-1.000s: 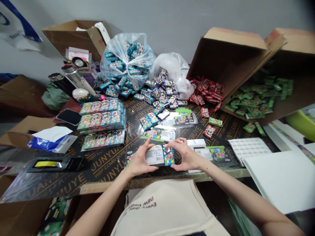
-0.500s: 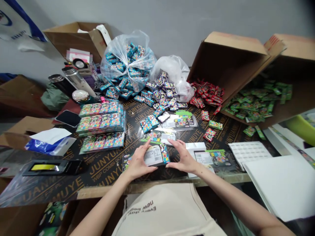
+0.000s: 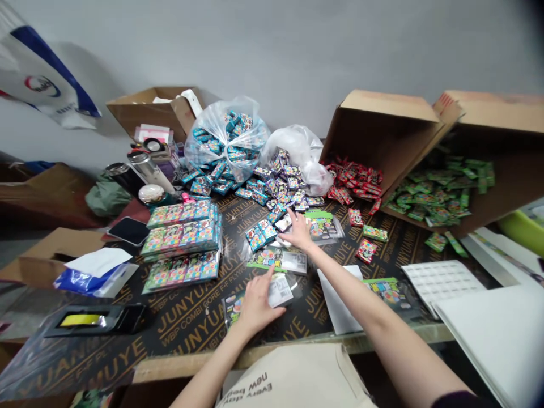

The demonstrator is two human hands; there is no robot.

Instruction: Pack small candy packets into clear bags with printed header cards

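My left hand (image 3: 257, 303) lies on a clear printed pouch (image 3: 233, 309) near the table's front edge, thumb and index finger apart. A white barcode label (image 3: 279, 290) shows beside its fingers. Farther forward, my right hand (image 3: 298, 231) reaches over the table with fingers apart, at a small purple-and-white box (image 3: 283, 222). Whether the fingers touch that box I cannot tell. Beside it are blue candy-sized boxes (image 3: 260, 234). Another printed pouch (image 3: 266, 259) lies between my hands, and one with a green top (image 3: 323, 225) is right of my right hand.
Stacked filled packs (image 3: 182, 238) stand at left, near a phone (image 3: 127, 230) and a tape dispenser (image 3: 96, 320). Behind are a bag of blue boxes (image 3: 227, 141) and a purple pile (image 3: 289, 175). Tipped cartons (image 3: 382, 107) hold red and green packets. White sheets (image 3: 493, 328) lie right.
My right hand has left the pouch and moved forward to the purple box. My left hand stays at the pouch. The blue box between my hands no longer shows. The view has tilted up.
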